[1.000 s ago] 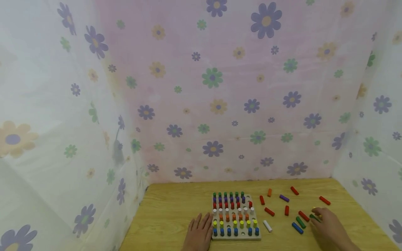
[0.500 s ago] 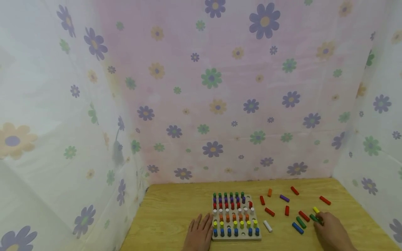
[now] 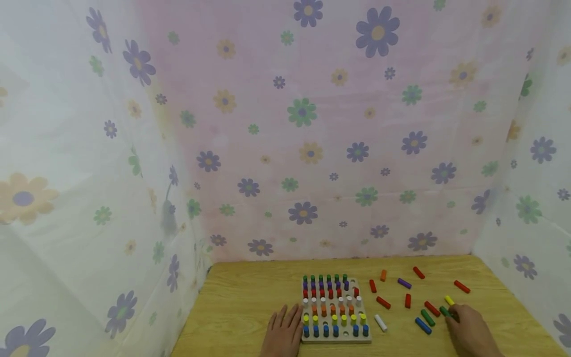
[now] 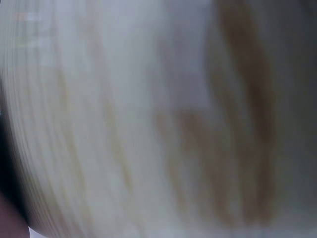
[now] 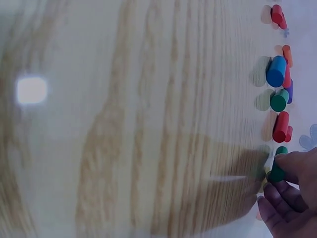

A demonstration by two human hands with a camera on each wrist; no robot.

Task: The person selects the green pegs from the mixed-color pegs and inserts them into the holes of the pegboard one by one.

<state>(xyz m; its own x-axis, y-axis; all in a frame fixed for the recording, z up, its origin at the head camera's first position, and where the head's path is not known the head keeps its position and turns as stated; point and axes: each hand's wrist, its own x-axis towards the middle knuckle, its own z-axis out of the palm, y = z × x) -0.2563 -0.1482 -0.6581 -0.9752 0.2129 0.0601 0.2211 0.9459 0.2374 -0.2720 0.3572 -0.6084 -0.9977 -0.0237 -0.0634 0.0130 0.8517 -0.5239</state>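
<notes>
In the head view my left hand (image 3: 282, 331) lies flat on the table with its fingers straight, beside the left edge of a pegboard (image 3: 330, 340). Rows of green, purple, red, white, orange, yellow and blue pegs stand in the board, with some holes bare. At the right, my right hand (image 3: 473, 331) pinches a green peg (image 3: 444, 311) between thumb and fingers, low over the table. The right wrist view shows that green peg (image 5: 280, 166) held at the fingertips. A yellow peg (image 3: 449, 300) lies just beyond the fingers, partly covered. The left wrist view is mostly blurred wood.
Loose pegs lie between the board and my right hand: a blue peg (image 3: 423, 326), another green peg (image 3: 428, 317), a white peg (image 3: 380, 323), a purple peg (image 3: 404, 283), an orange peg (image 3: 383, 275) and several red ones. Flowered cloth (image 3: 334, 208) surrounds the wooden table (image 3: 245, 292).
My right hand has drawn slightly back and right, uncovering more of the yellow peg, and its fingers have come together on the green peg. My left hand has stayed in place.
</notes>
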